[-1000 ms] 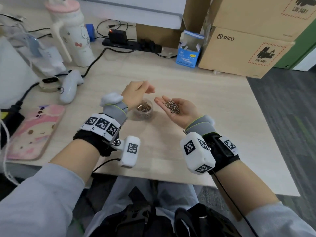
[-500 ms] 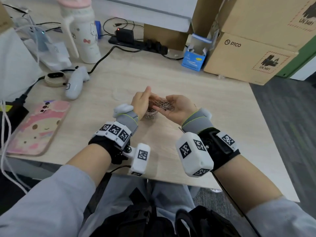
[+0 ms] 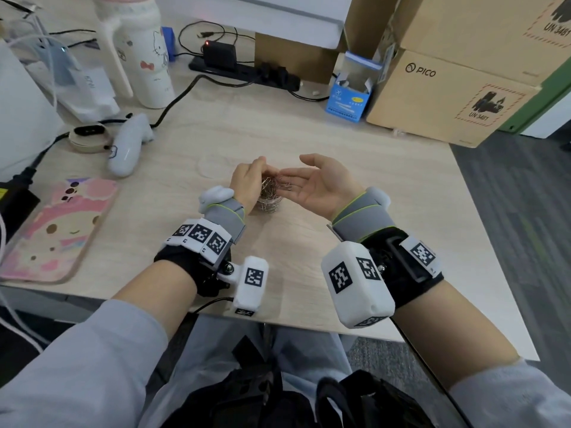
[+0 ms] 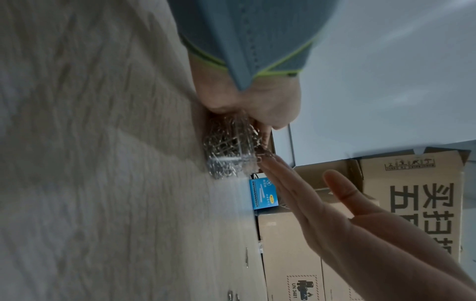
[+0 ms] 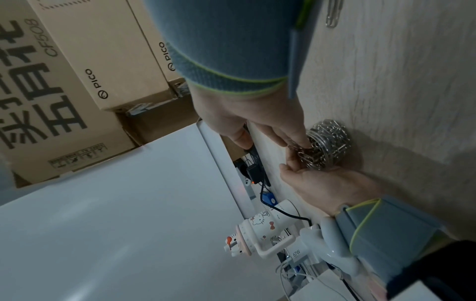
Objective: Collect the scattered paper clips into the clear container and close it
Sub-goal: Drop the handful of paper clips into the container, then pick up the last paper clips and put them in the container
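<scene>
On the pale wood-grain table (image 3: 355, 168), near the middle of its near edge, the right hand (image 3: 321, 186) lies palm-up with straight fingers tipped over the small clear round container (image 3: 269, 202). The left hand (image 3: 247, 180) cups the container's far-left side, fingers loosely bent. Silver wire paper clips (image 3: 268, 183) heap above its rim, a few on the right fingertips (image 3: 285, 174).

Head looks down; wrists share the container (image 3: 269, 201)

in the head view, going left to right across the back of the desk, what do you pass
hello kitty bottle → black charger → blue box → PICO carton
</scene>
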{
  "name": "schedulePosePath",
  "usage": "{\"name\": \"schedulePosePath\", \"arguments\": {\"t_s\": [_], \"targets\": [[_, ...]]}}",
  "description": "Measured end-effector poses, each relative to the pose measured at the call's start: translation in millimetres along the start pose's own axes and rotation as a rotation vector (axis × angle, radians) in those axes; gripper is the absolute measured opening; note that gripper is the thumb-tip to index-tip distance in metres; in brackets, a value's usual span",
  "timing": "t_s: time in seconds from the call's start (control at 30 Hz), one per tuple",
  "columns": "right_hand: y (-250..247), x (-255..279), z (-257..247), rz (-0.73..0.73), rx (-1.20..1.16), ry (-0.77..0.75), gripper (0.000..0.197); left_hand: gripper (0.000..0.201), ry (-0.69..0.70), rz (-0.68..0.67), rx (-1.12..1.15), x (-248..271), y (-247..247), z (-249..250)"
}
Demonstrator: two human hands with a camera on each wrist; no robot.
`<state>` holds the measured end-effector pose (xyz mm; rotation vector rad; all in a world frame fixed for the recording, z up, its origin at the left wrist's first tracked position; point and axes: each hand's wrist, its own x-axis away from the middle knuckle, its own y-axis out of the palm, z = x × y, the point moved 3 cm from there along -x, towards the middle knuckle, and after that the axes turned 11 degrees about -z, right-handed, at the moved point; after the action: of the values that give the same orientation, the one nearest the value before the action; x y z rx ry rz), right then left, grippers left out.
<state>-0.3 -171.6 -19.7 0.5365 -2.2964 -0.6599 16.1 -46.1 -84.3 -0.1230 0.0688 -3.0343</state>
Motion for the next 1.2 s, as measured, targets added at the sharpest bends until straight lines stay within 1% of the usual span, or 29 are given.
{"name": "schedulePosePath", "arguments": {"t_s": [0.13, 0.23, 0.3, 0.4, 0.5, 0.53, 0.6, 0.67, 0.73, 0.83, 0.93, 1.07, 1.13, 1.2], "targets": [[1, 2, -1, 0.002, 0.078, -0.007, 0.039, 0.043, -0.001, -0.013, 0.012, 1, 0, 1], [-1, 2, -5, 0.005, 0.09, -0.038, 0.042, 0.039, 0.014, -0.033, 0.019, 2, -2, 1], [-3, 2, -8, 0.011, 0.11, -0.062, 0.043, 0.031, 0.038, -0.042, 0.021, 4, -5, 3], [-7, -1, -8, 0.012, 0.172, -0.093, 0.033, 0.015, 0.071, -0.043, -0.032, 6, -13, 2], [-12, -7, -5, 0.029, 0.188, -0.142, 0.025, 0.004, 0.077, -0.058, -0.068, 9, -24, 5], [-13, -9, -4, 0.044, 0.198, -0.157, 0.021, 0.005, 0.078, -0.078, -0.062, 11, -27, 7], [-15, -12, -3, 0.092, 0.272, -0.177, 0.013, 0.013, 0.064, -0.162, -0.066, 15, -31, 9], [-17, -15, -1, 0.145, 0.394, -0.18, 0.014, 0.023, 0.063, -0.255, -0.138, 16, -35, 9], [-20, -20, 3, 0.185, 0.481, -0.156, 0.014, 0.027, 0.075, -0.301, -0.223, 15, -40, 8], [-20, -26, 10, 0.209, 0.552, -0.139, 0.015, 0.023, 0.087, -0.289, -0.286, 14, -38, 7], [-20, -32, 15, 0.225, 0.615, -0.155, 0.021, 0.024, 0.092, -0.257, -0.314, 12, -35, 7], [-23, -38, 18, 0.259, 0.66, -0.177, 0.03, 0.021, 0.074, -0.271, -0.338, 10, -36, 6], [-25, -38, 17, 0.26, 0.681, -0.181, 0.031, 0.021, 0.088, -0.27, -0.354, 10, -36, 9], [-25, -36, 15, 0.253, 0.704, -0.203, 0.029, 0.016, 0.118, -0.242, -0.347, 11, -35, 14]]}}
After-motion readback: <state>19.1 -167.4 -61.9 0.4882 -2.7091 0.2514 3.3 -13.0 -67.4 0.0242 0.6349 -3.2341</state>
